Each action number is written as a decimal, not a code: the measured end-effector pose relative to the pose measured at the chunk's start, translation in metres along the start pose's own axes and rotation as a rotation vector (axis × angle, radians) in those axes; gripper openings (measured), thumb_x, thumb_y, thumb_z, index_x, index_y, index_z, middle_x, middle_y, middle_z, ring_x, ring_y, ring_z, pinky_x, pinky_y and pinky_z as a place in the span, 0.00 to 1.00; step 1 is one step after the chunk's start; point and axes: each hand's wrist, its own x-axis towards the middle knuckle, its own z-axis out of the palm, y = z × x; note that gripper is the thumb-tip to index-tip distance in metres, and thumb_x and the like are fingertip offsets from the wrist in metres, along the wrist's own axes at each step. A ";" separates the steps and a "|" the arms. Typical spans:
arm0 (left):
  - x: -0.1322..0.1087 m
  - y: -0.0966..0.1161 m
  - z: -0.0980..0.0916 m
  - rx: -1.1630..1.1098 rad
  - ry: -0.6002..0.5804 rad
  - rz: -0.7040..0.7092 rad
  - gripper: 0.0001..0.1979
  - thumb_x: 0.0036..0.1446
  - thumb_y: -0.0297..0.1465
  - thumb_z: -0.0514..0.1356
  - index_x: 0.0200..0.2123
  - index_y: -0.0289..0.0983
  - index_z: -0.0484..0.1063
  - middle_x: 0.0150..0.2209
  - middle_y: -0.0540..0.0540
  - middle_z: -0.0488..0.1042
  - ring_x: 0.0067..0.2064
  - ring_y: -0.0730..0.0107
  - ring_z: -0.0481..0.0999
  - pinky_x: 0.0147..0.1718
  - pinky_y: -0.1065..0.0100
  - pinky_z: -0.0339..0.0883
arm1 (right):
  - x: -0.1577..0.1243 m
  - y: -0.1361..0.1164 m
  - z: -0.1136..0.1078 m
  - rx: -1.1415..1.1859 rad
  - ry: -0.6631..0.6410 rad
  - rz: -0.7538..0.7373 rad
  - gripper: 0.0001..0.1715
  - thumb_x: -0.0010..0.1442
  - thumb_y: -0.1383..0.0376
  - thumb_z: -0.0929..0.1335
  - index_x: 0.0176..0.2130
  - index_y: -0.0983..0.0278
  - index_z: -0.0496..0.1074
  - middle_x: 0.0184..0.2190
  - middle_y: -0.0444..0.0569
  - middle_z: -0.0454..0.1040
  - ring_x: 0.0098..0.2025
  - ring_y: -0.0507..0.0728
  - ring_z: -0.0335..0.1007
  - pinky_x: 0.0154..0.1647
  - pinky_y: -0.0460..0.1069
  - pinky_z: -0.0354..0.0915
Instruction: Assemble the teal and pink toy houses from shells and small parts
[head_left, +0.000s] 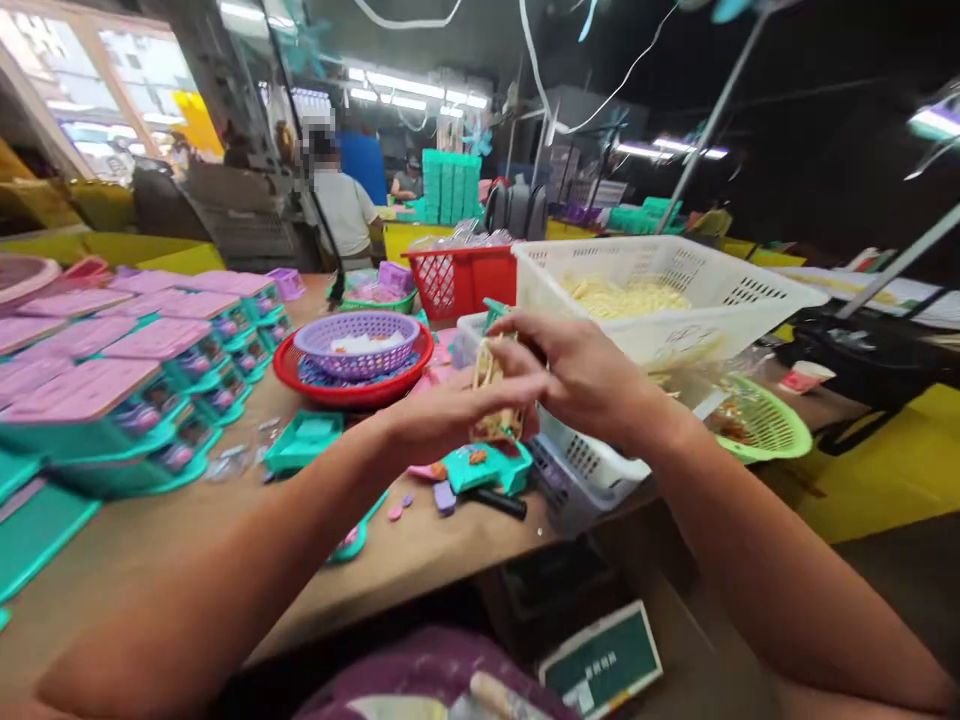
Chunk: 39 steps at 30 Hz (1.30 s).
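Observation:
Both my hands meet above the table's front edge. My left hand (457, 415) and my right hand (581, 375) are closed together on a small pale yellow doll-like toy (491, 395). Just beneath them lies a teal toy part (487, 468) with small pink and purple pieces (442, 497) beside it. A black pen-like stick (499, 503) lies next to the teal part. A white basket (720, 295) holding pale yellow pieces stands right behind my right hand.
Stacks of teal and pink toy boxes (142, 370) fill the table's left. A purple basket (358, 343) sits in a red basket (352, 385). A red crate (461, 278) and a green basket (765, 425) stand nearby. A person in a white shirt (345, 210) sits farther back.

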 end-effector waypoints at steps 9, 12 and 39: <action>-0.162 -0.103 -0.045 0.197 -0.058 -0.418 0.12 0.50 0.36 0.64 0.38 0.37 0.75 0.34 0.47 0.76 0.36 0.66 0.73 0.35 0.69 0.68 | -0.116 -0.005 0.173 0.532 -0.371 0.034 0.10 0.63 0.57 0.69 0.39 0.62 0.74 0.33 0.47 0.72 0.37 0.55 0.69 0.41 0.49 0.67; -0.190 -0.125 -0.056 0.393 0.307 -0.246 0.23 0.55 0.40 0.62 0.53 0.38 0.72 0.46 0.43 0.77 0.44 0.62 0.75 0.44 0.66 0.69 | -0.133 -0.005 0.223 0.658 -0.227 0.228 0.12 0.63 0.56 0.69 0.40 0.62 0.72 0.37 0.49 0.74 0.40 0.57 0.70 0.43 0.50 0.67; -0.209 -0.207 -0.076 1.071 0.368 0.008 0.20 0.64 0.32 0.51 0.59 0.46 0.67 0.54 0.40 0.76 0.52 0.55 0.77 0.50 0.60 0.74 | -0.109 0.003 0.249 0.183 -0.589 -0.057 0.10 0.57 0.69 0.65 0.39 0.57 0.69 0.37 0.50 0.76 0.38 0.62 0.73 0.36 0.54 0.69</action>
